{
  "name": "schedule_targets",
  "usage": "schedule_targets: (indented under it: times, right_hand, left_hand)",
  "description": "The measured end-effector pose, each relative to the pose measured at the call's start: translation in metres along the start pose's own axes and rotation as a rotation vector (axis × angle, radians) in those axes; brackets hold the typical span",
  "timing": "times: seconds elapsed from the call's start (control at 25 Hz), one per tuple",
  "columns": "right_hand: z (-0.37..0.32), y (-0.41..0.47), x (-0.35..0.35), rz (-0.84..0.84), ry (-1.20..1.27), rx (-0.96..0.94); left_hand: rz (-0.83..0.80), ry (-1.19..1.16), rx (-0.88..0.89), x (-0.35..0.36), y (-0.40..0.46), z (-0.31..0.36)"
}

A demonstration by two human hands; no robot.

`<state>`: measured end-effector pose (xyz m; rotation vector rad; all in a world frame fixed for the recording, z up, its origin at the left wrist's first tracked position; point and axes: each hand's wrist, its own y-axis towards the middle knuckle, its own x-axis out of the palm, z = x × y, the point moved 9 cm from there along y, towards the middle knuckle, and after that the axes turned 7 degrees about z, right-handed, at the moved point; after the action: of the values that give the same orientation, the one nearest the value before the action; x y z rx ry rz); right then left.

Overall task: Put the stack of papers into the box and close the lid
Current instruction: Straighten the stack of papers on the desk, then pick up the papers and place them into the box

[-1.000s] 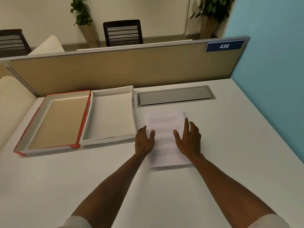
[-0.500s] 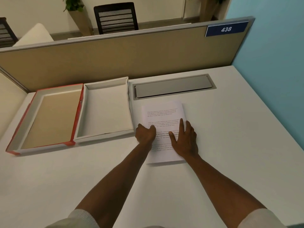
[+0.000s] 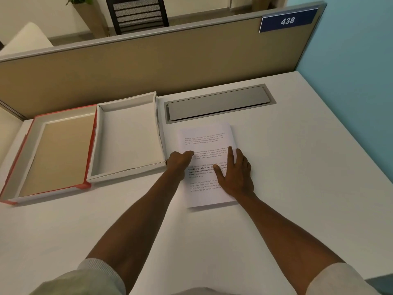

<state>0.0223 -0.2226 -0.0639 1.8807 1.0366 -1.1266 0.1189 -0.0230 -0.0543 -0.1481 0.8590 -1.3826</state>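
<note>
A stack of printed white papers (image 3: 204, 137) lies flat on the white desk, right of the boxes. My left hand (image 3: 179, 161) curls over the stack's left edge, thumb on top and fingers tucked at the side. My right hand (image 3: 236, 173) rests flat on the stack's right half, fingers spread. A shallow white box (image 3: 127, 177) stands open and holds nothing, just left of the papers. Its red-edged lid (image 3: 12, 169) lies upside down beside it at the far left.
A grey cable hatch (image 3: 219, 103) is set into the desk behind the papers. A beige partition (image 3: 148, 64) with a blue "438" sign (image 3: 287, 20) closes the back. A blue wall (image 3: 357, 81) bounds the right side.
My left hand has curled from flat onto the stack's left edge. My right hand stays flat on the paper. The camera has tilted down and closer.
</note>
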Motion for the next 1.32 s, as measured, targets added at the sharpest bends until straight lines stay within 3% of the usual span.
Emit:
schedule_targets:
  times: [0.12,0.44,0.68,0.96,1.2,1.32]
  right_hand:
    - [0.0,0.0,0.0,0.01,-0.001,-0.009]
    - [0.001,0.001,0.001,0.022,0.002,-0.016]
    - [0.001,0.001,0.001,0.022,0.017,-0.017]
    - [0.003,0.002,0.001,0.033,0.034,-0.006]
    - [0.004,0.003,0.001,0.018,0.055,0.015]
    - [0.009,0.005,-0.005,0.041,0.212,0.099]
  left_hand:
    - [0.056,0.084,0.099,0.0,-0.006,0.004]
    - [-0.049,-0.001,0.207,0.006,-0.017,0.01]
    - [-0.069,-0.12,0.131,0.001,-0.014,0.009]
    - [-0.131,-0.058,-0.058,0.012,-0.004,0.024]
    - [0.01,0.007,0.071,0.013,-0.006,0.022]
    - [0.044,-0.039,0.205,0.005,-0.014,0.025]
